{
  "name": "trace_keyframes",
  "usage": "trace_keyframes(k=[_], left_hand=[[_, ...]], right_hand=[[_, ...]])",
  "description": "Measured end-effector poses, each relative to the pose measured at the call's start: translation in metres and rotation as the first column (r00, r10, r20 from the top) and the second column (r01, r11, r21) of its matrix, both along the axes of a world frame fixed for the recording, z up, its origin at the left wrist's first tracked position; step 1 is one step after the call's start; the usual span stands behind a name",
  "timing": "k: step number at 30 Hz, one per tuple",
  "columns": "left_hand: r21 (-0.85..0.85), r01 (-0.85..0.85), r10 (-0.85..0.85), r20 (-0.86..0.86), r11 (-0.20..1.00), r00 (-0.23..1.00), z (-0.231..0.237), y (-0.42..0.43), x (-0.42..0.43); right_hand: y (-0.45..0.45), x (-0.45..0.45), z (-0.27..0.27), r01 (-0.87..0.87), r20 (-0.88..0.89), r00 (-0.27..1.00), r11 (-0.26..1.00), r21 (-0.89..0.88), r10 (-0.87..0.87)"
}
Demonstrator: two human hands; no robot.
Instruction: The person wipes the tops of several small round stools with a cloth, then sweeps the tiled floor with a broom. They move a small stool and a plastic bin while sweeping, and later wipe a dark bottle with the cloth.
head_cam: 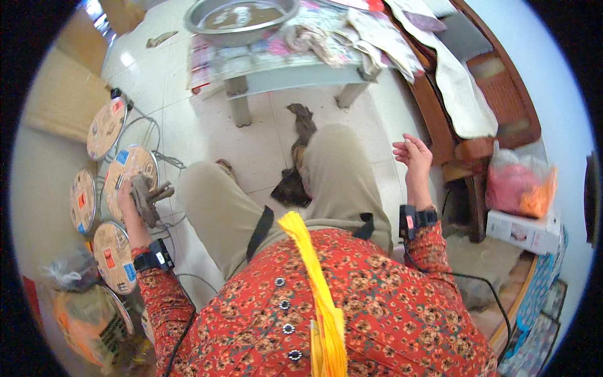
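Observation:
My left hand (130, 203) grips a crumpled dark grey-brown cloth (150, 198) out to my left, above the round stools. Parts of the cloth stick out beyond my fingers, and my palm is hidden. On the other side, my right hand (414, 155) is raised past my knee with its fingers loosely spread and nothing seen in it. The nearest thing to it is the wooden frame of a bench (435, 120). Between my feet, dark rags (293, 187) lie on the floor tiles, with another dark strip of cloth (304, 123) reaching towards the table.
Several round-topped stools (106, 129) with thin metal legs stand at left. Ahead, a low glass-topped table (292, 80) bears a metal basin (240, 35) with murky water and a wrung cloth (313, 42). Stuffed bags (516, 181) and a white box (524, 231) sit at right.

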State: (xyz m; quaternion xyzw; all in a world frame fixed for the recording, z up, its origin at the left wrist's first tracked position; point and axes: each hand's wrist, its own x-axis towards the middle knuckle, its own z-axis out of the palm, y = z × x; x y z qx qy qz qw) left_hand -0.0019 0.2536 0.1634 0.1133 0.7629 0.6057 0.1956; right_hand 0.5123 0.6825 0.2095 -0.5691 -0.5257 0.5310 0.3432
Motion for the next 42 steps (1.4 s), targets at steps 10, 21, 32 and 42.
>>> trace_keyframes(k=[10,21,32,42], left_hand=[[-0.013,-0.126,0.122,-0.155,0.992,0.980,0.056,0.019,-0.009],[-0.053,0.109,-0.112,-0.077,0.993,0.991,0.090,0.088,0.044],[-0.010,0.689,-0.686,0.081,0.725,0.723,0.106,0.299,0.071],[-0.252,0.713,-0.717,0.093,0.654,0.690,0.070,0.320,0.068]], right_hand=[[0.018,0.085,-0.109,0.260,-0.141,0.948,0.949,-0.177,-0.286],[-0.052,0.202,-0.216,0.351,0.113,0.936,0.875,-0.332,-0.333],[-0.138,0.237,-0.197,0.359,0.169,0.931,0.733,-0.577,-0.323],[-0.153,0.279,-0.167,0.475,0.903,0.353,0.878,0.053,-0.245]])
